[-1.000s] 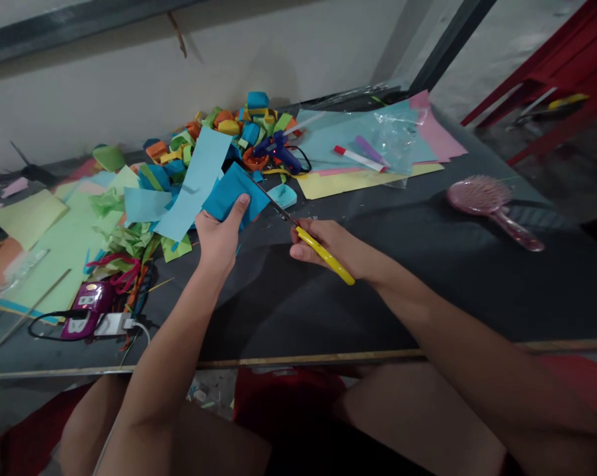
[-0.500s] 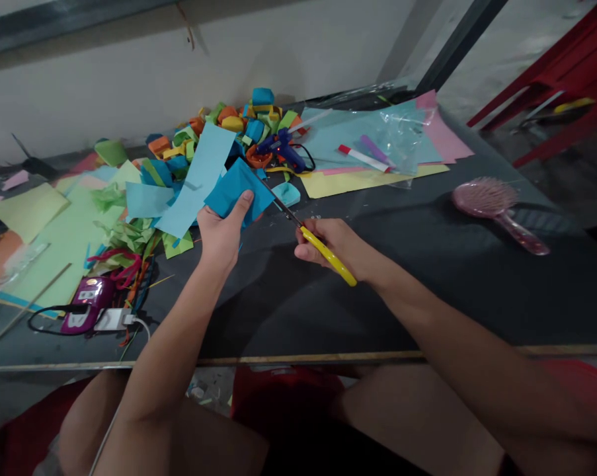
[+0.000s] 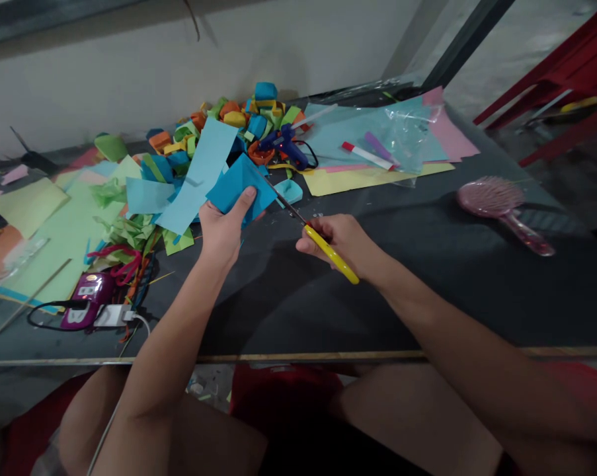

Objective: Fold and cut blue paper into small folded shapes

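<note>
Hardly moved against the tabletop since the earlier frame, apart from a slight drift of the whole head view. Pinching blue paper in the left grip, with thumb on top, beside a light-blue strip. Clasping yellow-handled scissors in the right grip; cannot tell the blades' opening. Holding that paper up-left of the right grip, roughly along the scissors' long axis, nearest the left.

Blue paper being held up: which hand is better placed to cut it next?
Probably the right hand: it holds the yellow-handled scissors, with their blades at the edge of the blue paper. The left hand is occupied, pinching that paper.
</note>
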`<action>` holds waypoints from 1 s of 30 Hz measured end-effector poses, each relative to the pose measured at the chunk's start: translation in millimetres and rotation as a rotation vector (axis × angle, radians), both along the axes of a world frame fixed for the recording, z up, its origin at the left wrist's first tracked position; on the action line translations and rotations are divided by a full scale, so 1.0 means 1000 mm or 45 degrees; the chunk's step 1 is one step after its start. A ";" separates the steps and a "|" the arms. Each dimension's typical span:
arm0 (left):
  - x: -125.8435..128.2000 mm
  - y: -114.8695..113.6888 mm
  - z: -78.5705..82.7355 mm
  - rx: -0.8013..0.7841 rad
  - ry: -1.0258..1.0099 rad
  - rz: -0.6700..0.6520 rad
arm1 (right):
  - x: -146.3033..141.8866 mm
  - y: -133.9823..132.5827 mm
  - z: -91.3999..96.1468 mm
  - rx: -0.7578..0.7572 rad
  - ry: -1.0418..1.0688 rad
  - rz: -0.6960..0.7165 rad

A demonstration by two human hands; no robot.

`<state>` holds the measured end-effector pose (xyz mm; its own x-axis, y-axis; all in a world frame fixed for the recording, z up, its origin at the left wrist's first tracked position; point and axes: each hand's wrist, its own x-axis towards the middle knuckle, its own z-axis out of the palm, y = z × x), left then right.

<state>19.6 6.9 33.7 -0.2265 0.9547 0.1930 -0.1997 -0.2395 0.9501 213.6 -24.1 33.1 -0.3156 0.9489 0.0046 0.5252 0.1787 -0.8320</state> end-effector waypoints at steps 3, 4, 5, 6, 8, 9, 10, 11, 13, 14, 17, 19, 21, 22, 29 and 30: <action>0.000 0.000 0.001 -0.042 -0.014 -0.003 | -0.002 0.000 0.001 -0.008 -0.009 -0.044; 0.000 0.000 0.002 -0.058 -0.019 -0.005 | -0.002 0.000 0.001 -0.004 -0.018 -0.055; -0.001 0.000 0.002 -0.072 -0.024 -0.008 | -0.002 0.000 0.001 0.006 -0.030 -0.068; -0.001 0.000 0.002 -0.084 -0.028 -0.014 | -0.002 0.001 0.000 0.018 -0.042 -0.081; -0.002 -0.001 0.003 -0.104 -0.042 -0.038 | -0.002 0.001 -0.003 0.040 -0.058 -0.103; -0.002 -0.001 0.003 -0.115 -0.051 -0.051 | -0.001 0.001 -0.004 0.043 -0.058 -0.103; -0.002 -0.002 0.004 -0.126 -0.062 -0.061 | -0.001 0.001 -0.006 0.044 -0.051 -0.092; -0.001 -0.003 0.005 -0.138 -0.072 -0.070 | -0.001 0.000 -0.007 0.044 -0.042 -0.071; 0.001 -0.006 0.006 -0.170 -0.081 -0.091 | -0.002 -0.002 -0.010 0.042 -0.018 -0.005; 0.002 -0.008 0.007 -0.189 -0.081 -0.108 | -0.002 -0.002 -0.011 0.042 -0.007 0.025; 0.005 -0.013 0.008 -0.259 -0.049 -0.201 | 0.000 -0.003 -0.011 0.018 0.034 0.059; 0.005 -0.015 0.009 -0.296 -0.021 -0.269 | 0.001 -0.003 -0.010 -0.035 0.079 0.064; 0.005 -0.016 0.009 -0.320 -0.014 -0.309 | 0.001 -0.003 -0.008 -0.088 0.121 0.066; 0.005 -0.016 0.009 -0.329 -0.020 -0.316 | 0.001 -0.003 -0.007 -0.104 0.131 0.055; 0.006 -0.013 0.006 -0.379 -0.068 -0.280 | -0.010 -0.005 -0.013 -0.166 0.218 -0.164; 0.006 -0.012 0.006 -0.375 -0.060 -0.274 | -0.011 -0.005 -0.014 -0.192 0.253 -0.209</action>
